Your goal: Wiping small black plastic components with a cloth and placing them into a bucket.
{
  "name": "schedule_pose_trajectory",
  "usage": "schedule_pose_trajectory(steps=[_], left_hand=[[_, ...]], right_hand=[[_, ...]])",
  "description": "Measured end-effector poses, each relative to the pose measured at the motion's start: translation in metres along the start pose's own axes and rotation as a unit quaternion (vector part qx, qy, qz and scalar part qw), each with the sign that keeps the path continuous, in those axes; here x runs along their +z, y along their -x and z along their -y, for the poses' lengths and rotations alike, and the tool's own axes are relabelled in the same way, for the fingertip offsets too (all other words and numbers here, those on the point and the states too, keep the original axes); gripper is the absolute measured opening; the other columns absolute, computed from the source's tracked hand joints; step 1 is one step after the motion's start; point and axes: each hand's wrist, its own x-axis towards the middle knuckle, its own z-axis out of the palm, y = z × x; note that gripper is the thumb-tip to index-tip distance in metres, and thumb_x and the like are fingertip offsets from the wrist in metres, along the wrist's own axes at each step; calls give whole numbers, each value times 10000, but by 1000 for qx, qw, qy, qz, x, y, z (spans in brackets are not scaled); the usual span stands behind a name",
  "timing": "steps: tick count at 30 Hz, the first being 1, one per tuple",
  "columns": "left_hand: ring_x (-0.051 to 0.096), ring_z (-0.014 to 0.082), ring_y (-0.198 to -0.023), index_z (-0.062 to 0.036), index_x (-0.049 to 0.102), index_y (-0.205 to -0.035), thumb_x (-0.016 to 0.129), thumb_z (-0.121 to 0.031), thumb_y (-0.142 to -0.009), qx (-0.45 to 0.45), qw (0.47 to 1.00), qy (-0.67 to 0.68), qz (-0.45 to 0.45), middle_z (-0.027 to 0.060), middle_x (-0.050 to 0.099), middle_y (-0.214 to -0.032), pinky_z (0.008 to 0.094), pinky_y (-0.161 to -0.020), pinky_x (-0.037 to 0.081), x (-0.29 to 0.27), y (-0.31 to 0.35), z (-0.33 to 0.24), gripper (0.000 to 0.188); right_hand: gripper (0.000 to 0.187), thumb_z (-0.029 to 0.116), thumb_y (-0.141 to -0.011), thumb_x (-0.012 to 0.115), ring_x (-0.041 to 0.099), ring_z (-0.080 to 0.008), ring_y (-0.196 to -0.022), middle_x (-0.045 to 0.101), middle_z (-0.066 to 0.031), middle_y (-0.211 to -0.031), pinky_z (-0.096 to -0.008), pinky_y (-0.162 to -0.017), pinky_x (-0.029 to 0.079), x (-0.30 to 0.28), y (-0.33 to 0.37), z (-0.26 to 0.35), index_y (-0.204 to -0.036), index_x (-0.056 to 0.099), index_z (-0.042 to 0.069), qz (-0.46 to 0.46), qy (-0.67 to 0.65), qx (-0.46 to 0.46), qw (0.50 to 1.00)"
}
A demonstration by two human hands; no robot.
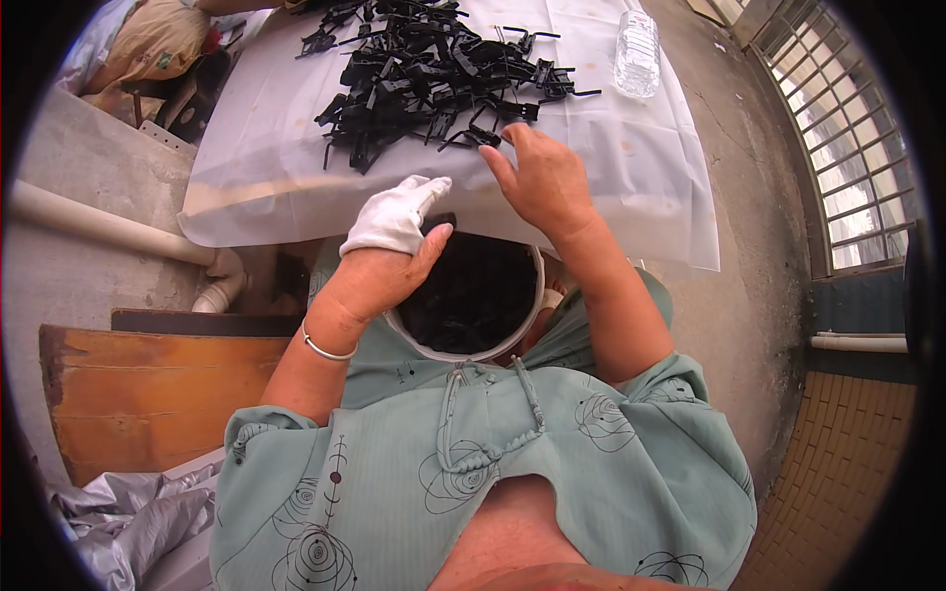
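My left hand, in a white glove that leaves the thumb bare, is over the near edge of the table. Its thumb and fingers close on a small black plastic part, mostly hidden by the hand. At the near right edge of a heap of black plastic parts with thin prongs, my bare right hand reaches out. Thumb and forefinger are apart beside one loose black part. Below the table edge, between my knees, stands a white-rimmed bucket with a dark inside holding black pieces.
White plastic sheeting covers the table and hangs over its near edge. A clear bottle lies at the far right. To the left are a pipe and a wooden board. A barred window is on the right.
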Motion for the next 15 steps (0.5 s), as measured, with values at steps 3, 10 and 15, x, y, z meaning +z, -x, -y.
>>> schedule_pose_trajectory(steps=[3, 10, 15], left_hand=[[541, 336, -982, 0, 595, -1045, 578, -68, -796, -74, 992, 99, -27, 196, 568, -1068, 353, -861, 438, 2, -3, 6, 258], [564, 234, -1010, 0, 551, -1097, 559, 16, -804, -30, 959, 282, -3, 146, 578, -1088, 306, -881, 437, -6, -25, 8, 293], [586, 126, -767, -8, 511, -1105, 550, -44, -847, -57, 945, 311, 88, 67, 619, -902, 256, -685, 493, -3, -25, 7, 263]], right_hand=[[238, 242, -812, 604, 612, -330, -725, 620, -147, -769, -408, -616, 486, 0, -4, -1, -898, 566, 23, 16, 121, 42, 992], [237, 193, -746, 648, 493, -233, -530, 505, -96, -591, -339, -511, 407, -33, 11, 9, -884, 573, 15, 101, -120, -95, 983], [217, 147, -741, 660, 429, -179, -494, 472, -66, -582, -300, -480, 360, -21, 14, 13, -896, 593, 11, 87, -281, -25, 955]])
